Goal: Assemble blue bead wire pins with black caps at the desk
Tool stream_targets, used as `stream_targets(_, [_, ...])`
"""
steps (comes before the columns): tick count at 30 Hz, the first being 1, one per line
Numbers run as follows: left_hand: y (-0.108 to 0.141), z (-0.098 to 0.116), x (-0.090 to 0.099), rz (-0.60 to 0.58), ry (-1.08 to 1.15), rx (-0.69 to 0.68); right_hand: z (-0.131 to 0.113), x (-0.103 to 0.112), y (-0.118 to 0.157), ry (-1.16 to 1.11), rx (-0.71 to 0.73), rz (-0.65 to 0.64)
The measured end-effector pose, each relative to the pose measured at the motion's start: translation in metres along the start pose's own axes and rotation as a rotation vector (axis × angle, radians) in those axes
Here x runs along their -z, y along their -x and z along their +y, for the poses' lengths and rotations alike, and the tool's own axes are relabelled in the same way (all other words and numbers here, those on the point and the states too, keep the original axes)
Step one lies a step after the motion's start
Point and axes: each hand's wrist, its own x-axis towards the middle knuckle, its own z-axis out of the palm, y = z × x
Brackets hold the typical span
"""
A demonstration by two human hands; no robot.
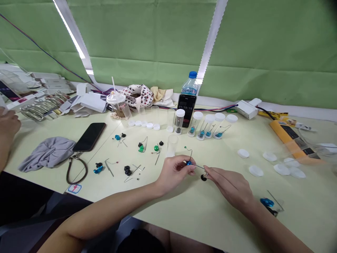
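Observation:
My left hand [175, 172] pinches a small blue metal part [189, 163] between thumb and fingers. A thin bent wire [191, 154] with a green tip rises from the part. My right hand [230, 184] is closed on a slim metal rod that looks like a hex key [198, 166], its far end touching the blue part. Between the two hands, a black round piece [203, 177] lies on the table. Just behind my left hand stands a clear plastic tube [172, 144].
Small sets of parts, such as a green piece [141, 148], lie to the left. Capped tubes [196, 123] stand before a propped phone [186, 105]. White lids [256, 171] and an orange power strip [292, 142] are right. Another person's hand [9, 123] is far left.

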Motion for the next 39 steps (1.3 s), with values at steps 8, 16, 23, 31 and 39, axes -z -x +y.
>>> stream_targets(8, [-0.001,0.000,-0.001,0.003,-0.006,-0.001,0.000,-0.002,-0.001,-0.034,-0.007,0.046])
stream_targets(16, [-0.001,-0.004,0.000,0.010,-0.019,0.000,-0.004,0.002,-0.011,-0.103,0.004,0.112])
stream_targets(23, [-0.001,-0.005,0.000,0.015,-0.020,-0.004,-0.005,0.003,-0.014,-0.133,-0.014,0.123])
stream_targets(31, [-0.002,-0.006,0.000,0.012,-0.013,0.012,-0.009,0.008,-0.022,-0.154,-0.047,0.110])
stream_targets(39, [-0.001,-0.004,0.000,0.009,-0.019,0.007,-0.012,0.012,-0.027,-0.172,-0.066,0.121])
